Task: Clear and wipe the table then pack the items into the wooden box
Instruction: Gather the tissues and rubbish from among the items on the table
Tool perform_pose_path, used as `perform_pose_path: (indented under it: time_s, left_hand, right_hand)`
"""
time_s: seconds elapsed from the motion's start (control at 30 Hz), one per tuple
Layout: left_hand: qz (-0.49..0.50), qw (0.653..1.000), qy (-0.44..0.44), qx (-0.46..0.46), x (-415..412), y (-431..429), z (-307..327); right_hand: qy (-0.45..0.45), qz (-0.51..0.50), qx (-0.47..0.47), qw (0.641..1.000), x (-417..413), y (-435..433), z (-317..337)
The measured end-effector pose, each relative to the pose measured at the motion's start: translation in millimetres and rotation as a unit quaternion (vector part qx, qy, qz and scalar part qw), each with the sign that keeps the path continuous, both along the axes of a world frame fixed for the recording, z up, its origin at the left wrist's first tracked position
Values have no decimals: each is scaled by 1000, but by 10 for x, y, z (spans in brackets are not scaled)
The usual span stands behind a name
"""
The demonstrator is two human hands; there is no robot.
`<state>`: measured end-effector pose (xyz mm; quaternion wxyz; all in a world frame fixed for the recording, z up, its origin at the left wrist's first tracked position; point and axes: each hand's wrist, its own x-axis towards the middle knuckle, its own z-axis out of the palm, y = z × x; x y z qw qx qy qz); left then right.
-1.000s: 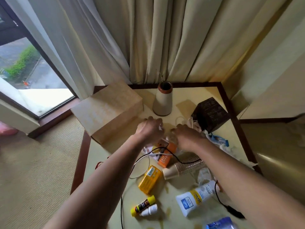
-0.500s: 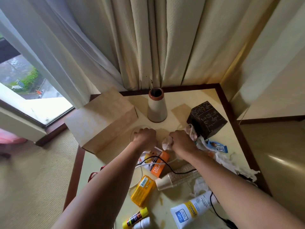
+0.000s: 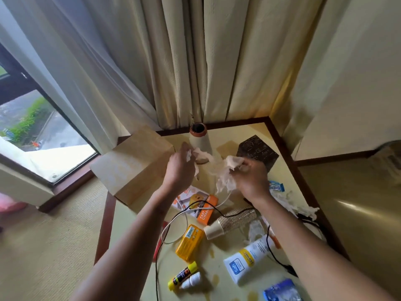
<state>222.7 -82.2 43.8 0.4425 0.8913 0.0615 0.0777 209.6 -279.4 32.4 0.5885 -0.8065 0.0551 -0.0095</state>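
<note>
hands (image 3: pixel 181 168) stretching tissue (image 3: pixel 225 172) (vase (image 3: pixel 200 141) behind)

Both bare arms reach forward, left hand (image 3: pixel 181 168) and right hand (image 3: pixel 251 178) raised, fingers (image 3: pixel 238 170) curled closed.

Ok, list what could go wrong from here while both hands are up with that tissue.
1. The crumpled tissue, stretched between left hand and right hand, hangs right by the vase; a tug might topple it.
2. The black cable runs under the right forearm; dragging it might shift the stacked paper cups.
3. Yellowish spills may smear onto the lotion tube.
</note>
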Motion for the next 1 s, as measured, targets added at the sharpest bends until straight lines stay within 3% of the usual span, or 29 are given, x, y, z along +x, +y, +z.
perform_pose_path:
  time_s: [0.23, 0.5, 0.8, 1.0]
  left_hand:
    - [-72, 987, -31, -137, -768, -716, 503]
    - [-213, 946, 74, -234, -2056, -2476, 439]
    - [-267, 885, 268, -272, -3583, -4956, -504]
    - [-261, 862, 383, -204, -4124, -5986, -1908]
  right_hand:
    - [7, -154, 94, 984, -1091, -910, 330]
    - [64, -282, 171, 942, -2716, -2491, 94]
    - [143, -381, 162, 899, -4328, -4428, -924]
    - [215, -425, 168, 863, -5072, -5236, -2041]
